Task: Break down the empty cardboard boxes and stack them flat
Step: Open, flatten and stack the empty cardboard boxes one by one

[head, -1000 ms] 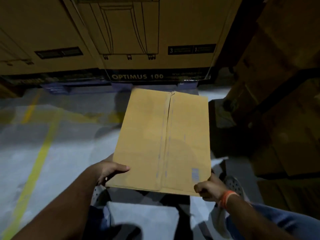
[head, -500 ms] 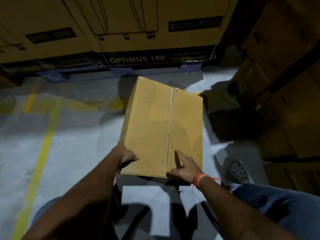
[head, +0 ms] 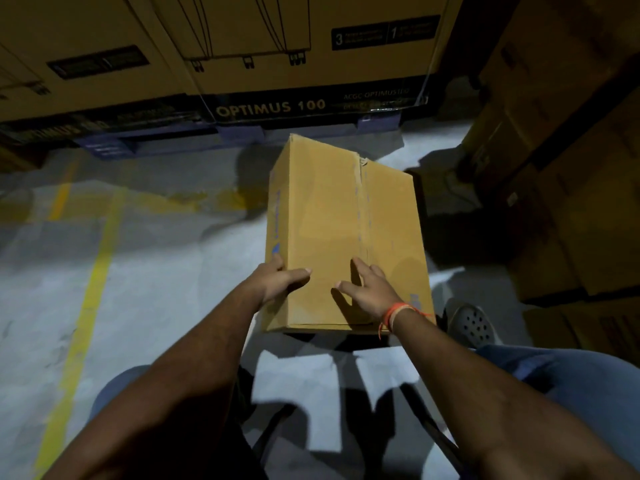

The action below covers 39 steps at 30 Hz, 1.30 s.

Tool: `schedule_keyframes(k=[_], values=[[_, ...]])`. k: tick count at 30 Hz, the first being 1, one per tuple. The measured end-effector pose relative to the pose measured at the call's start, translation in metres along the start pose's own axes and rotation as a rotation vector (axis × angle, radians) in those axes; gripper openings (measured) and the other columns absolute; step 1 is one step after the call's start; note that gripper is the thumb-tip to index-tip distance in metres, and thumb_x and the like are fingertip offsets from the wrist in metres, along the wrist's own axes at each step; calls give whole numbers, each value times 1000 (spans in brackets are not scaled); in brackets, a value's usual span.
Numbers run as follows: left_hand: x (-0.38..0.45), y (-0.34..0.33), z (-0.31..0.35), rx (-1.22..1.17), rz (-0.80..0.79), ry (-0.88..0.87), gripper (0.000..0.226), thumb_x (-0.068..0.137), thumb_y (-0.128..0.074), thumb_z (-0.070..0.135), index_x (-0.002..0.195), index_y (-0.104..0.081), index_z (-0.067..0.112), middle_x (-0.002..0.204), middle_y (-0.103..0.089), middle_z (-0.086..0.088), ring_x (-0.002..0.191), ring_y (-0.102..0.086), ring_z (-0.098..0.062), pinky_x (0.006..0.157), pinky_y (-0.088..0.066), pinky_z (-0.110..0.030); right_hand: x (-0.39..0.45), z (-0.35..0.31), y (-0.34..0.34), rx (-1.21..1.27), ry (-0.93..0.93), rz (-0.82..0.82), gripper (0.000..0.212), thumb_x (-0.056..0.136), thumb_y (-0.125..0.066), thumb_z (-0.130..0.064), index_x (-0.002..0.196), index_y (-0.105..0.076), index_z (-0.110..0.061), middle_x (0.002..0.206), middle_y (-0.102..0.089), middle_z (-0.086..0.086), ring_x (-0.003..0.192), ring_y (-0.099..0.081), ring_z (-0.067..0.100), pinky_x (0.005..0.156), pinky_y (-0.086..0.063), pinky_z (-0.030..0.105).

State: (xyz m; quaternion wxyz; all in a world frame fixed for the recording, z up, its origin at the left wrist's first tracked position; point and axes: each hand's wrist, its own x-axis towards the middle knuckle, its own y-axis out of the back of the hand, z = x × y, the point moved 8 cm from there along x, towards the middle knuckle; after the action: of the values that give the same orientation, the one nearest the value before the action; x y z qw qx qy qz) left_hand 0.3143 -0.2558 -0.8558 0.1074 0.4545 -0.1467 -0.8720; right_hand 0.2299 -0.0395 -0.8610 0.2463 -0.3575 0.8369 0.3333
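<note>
A brown cardboard box [head: 332, 216] with a taped seam along its top face stands in front of me above the grey floor. My left hand [head: 278, 280] grips its near left edge, thumb lying on the top face and fingers round the side. My right hand [head: 369, 289], with an orange band at the wrist, rests flat on the top face near the seam, fingers spread. The box's underside and far sides are hidden.
Large printed cartons [head: 277, 46] marked OPTIMUS 100 stand on a pallet straight ahead. More dark stacked cartons [head: 571, 168] rise on the right. Yellow lines [head: 86, 289] run over the grey floor at left. My shoe [head: 474, 323] sits beside the box.
The box came down and nearer the floor. My right hand left the near corner and now lies flat on the top face. My left hand slid further along the left edge.
</note>
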Motion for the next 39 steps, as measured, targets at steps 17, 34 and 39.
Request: schedule_keyframes(k=[17, 34, 39], values=[[22, -17, -6, -318, 315, 31, 45, 98, -63, 45, 125, -55, 10, 125, -63, -6, 108, -59, -26, 95, -49, -39, 17, 17, 39, -109, -135, 161, 95, 84, -59, -71, 160, -11, -41, 169, -5, 5, 152, -10, 38, 121, -24, 54], [83, -48, -45, -693, 181, 128, 109, 41, -69, 97, 123, -70, 26, 113, -76, -6, 101, -74, -31, 95, -55, -52, 16, 11, 30, 40, -157, -12, 115, 67, -59, -91, 154, 8, -56, 168, 17, 6, 151, 15, 45, 121, -3, 59], [10, -1, 3, -475, 504, 151, 99, 51, -50, 92, 114, -68, 18, 107, -73, -10, 95, -69, -34, 92, -56, -48, 9, -4, 29, 144, -38, -79, 116, 65, -57, -93, 155, 6, -54, 169, 12, 4, 156, 8, 23, 124, -4, 51]])
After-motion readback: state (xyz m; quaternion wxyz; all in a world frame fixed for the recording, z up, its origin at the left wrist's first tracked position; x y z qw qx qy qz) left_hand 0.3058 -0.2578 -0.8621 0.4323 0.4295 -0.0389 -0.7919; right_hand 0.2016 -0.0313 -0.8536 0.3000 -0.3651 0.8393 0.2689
